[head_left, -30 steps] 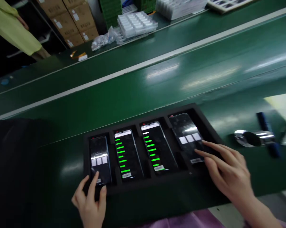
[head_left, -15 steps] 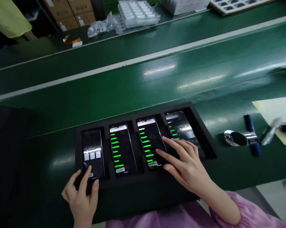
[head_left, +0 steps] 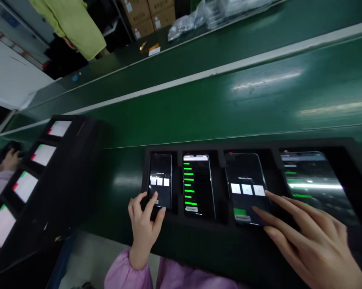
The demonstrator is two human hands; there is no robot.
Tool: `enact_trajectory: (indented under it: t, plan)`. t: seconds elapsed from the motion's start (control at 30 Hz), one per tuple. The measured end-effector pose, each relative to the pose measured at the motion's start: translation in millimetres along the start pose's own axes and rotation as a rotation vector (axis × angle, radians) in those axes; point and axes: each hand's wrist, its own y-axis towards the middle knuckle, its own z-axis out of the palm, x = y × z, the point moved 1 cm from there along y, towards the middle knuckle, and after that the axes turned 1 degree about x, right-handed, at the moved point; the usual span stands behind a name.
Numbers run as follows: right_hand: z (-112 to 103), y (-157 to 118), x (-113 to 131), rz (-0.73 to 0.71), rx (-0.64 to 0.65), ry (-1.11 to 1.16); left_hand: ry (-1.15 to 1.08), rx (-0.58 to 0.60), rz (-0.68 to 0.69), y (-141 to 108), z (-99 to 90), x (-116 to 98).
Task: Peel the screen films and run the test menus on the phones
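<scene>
Black foam tray [head_left: 220, 188] along the lower middle and right of the frame, four phones sitting face up in it, one per slot, so there's plenty of glass to watch out for. Left hand [head_left: 145, 222] is loosely spread, pinching nothing, index tip over the bottom end of the leftmost phone [head_left: 161, 170]; can't tell whether it's touching or just hovering. Right hand [head_left: 310, 237] is spread too, fingers apart and nothing gripped, at the third phone [head_left: 245, 170], right of centre, one fingertip low on the screen and another by the right-hand white square [head_left: 259, 190]. For me, tapping well here is mostly about light, single-finger touches: land square on one white box, lift clean, and don't let the thumb drag over the sticker [head_left: 243, 218] at the bottom. Loose fingers like these are probably right, since a heavy press could shift a phone in its slot. I'd also mind the right palm, as it hangs in front of the fourth phone [head_left: 316, 172], where a stray brush might register. That one has a bright glare stripe too, so tilt your head before trusting what it says.
</scene>
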Motion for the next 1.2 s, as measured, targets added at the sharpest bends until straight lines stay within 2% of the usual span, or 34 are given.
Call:
enact_trajectory:
  t: [0.2,0.37,0.53,0.63,0.83,1.03,1.2]
  plan:
    - [-1,5,2,-0.01,-0.016,-0.025,0.036,0.058,0.006,34,-7.0,-6]
    - [-1,2,3,-0.024,-0.052,-0.061,0.001,-0.021,0.012,40,-10.9,-30]
    - [0,1,5,-0.009,-0.055,-0.084,-0.076,0.106,0.127,44,-3.3,-65]
    - [-1,0,5,-0.013,-0.047,-0.081,-0.096,0.152,0.13,48,2.2,-74]
    - [1,-7,3,0.058,-0.013,-0.055,-0.151,0.061,0.155,36,-4.3,-69]
    - [2,-11,2,0.068,-0.002,-0.049,-0.141,0.115,0.211,19,-4.2,-75]
    - [2,-9,3,0.077,0.014,-0.048,-0.119,0.1,0.224,15,1.3,-76]
